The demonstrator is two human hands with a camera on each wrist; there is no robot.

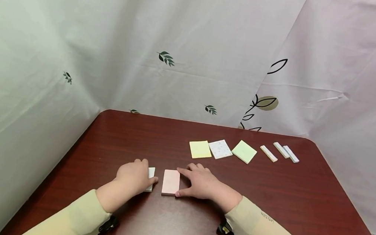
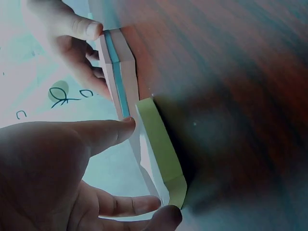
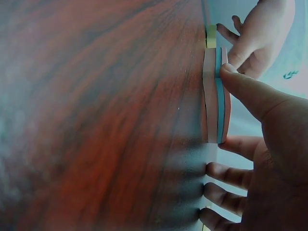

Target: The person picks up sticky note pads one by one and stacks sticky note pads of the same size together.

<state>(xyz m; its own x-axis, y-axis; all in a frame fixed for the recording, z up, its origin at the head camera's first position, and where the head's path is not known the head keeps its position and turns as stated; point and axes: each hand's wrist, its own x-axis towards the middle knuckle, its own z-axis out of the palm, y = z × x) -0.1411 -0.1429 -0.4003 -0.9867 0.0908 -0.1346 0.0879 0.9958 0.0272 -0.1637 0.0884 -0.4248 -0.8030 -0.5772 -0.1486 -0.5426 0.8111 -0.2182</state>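
Note:
My left hand (image 1: 133,177) grips a small sticky note pad (image 1: 151,173) by its near and far ends, covering much of it in the head view. The left wrist view shows this pad's yellow-green side (image 2: 161,139) and whitish top. Just to its right, across a narrow gap, lies a pink sticky note pad (image 1: 170,182). A blue layer (image 3: 220,101) runs through its side in the right wrist view. With thumb and index finger at its two right corners, my right hand (image 1: 202,183) holds the pink pad flat on the table.
Behind the hands on the dark red table (image 1: 132,135) lie a yellow pad (image 1: 200,149), a white patterned pad (image 1: 220,149) and a light green pad (image 1: 244,151). Farther right are three narrow strip pads (image 1: 268,153). White curtains (image 1: 193,58) enclose the table's back and sides.

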